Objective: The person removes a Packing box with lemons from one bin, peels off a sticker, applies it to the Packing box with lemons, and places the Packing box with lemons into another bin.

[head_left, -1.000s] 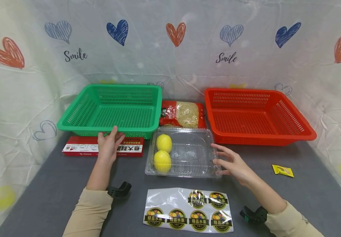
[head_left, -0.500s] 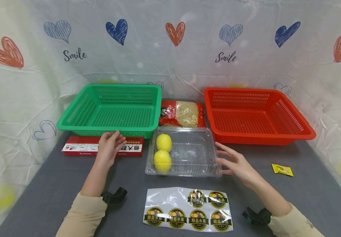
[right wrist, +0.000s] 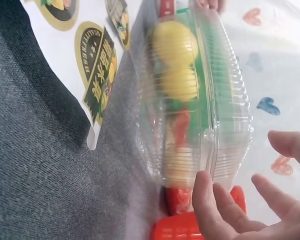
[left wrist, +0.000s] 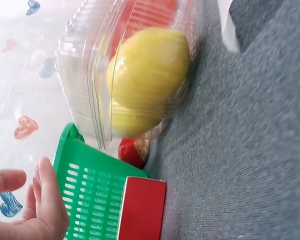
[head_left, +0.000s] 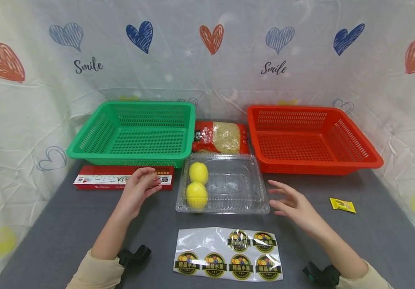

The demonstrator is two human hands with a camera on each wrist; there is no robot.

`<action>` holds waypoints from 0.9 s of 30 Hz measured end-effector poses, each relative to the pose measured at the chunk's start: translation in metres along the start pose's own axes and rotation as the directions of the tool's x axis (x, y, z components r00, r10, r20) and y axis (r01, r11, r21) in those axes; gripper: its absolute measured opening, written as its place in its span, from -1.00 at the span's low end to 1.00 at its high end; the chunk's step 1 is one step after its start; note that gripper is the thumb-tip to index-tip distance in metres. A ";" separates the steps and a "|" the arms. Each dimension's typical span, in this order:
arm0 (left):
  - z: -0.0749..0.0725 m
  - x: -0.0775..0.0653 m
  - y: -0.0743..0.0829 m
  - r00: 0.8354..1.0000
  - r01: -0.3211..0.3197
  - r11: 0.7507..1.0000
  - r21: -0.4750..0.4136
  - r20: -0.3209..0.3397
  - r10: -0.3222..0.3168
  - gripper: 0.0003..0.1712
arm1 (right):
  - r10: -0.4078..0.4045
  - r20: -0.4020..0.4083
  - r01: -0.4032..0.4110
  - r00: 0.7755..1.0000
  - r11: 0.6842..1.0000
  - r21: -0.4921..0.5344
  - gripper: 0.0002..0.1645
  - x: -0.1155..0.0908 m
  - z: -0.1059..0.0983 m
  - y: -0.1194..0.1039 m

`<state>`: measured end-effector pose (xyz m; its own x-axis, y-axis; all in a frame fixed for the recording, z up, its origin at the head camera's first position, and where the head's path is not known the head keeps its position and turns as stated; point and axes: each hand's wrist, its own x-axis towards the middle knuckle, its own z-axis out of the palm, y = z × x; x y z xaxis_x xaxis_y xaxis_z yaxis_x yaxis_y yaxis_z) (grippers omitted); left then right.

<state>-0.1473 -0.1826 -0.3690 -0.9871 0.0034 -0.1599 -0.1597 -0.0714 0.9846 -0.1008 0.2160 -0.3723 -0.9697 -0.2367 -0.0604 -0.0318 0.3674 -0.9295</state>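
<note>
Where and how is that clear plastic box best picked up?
Probably by its left and right edges together, coming from the front: the clear plastic box lies flat, front corners free, while the green basket, the bag and the red basket crowd its back.

I look into a curtained booth: a white, heart-printed fabric backdrop [head_left: 178, 76] encloses a grey, cloth-covered bench [head_left: 160, 230].

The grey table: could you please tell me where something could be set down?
Bare table: around the yellow packet, before the red basket; and before the red carton, left of the left forearm. Crowded: between the red basket and green basket, where the red bag and clear box sit.
</note>
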 end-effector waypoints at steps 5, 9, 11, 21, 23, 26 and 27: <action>0.004 -0.011 -0.002 0.999 -0.037 0.997 0.062 0.033 0.035 -0.53 | -0.009 -0.041 0.008 0.999 1.000 -0.023 -0.49 -0.007 0.002 -0.002; 0.009 -0.022 -0.003 0.997 -0.058 0.992 0.110 0.060 0.051 -0.53 | -0.012 -0.062 0.010 0.998 1.000 -0.020 -0.63 -0.012 0.005 -0.004; 0.011 -0.026 -0.002 0.994 -0.073 0.991 0.114 0.085 0.063 -0.54 | -0.019 -0.052 0.019 0.998 1.000 -0.004 -0.67 -0.015 0.006 -0.004; 0.023 -0.046 -0.005 0.923 -0.304 0.938 0.167 0.295 0.246 -0.63 | -0.087 0.047 0.088 0.995 0.996 -0.020 -0.73 -0.024 0.015 0.000; 0.026 -0.049 -0.006 0.908 -0.335 0.918 0.213 0.334 0.254 -0.63 | -0.089 0.060 0.091 0.994 0.995 -0.033 -0.72 -0.025 0.017 0.001; 0.031 -0.053 -0.007 0.883 -0.353 0.900 0.257 0.410 0.229 -0.61 | -0.073 0.085 0.078 0.994 0.995 -0.056 -0.69 -0.026 0.019 0.002; 0.033 -0.055 -0.007 0.873 -0.356 0.895 0.268 0.437 0.217 -0.59 | -0.070 0.093 0.076 0.993 0.995 -0.061 -0.69 -0.026 0.019 0.003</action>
<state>-0.0924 -0.1496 -0.3652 -0.9000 0.4230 0.1052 0.2068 0.2021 0.9573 -0.0706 0.2060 -0.3805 -0.9384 -0.3443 -0.0289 -0.1196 0.4022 -0.9077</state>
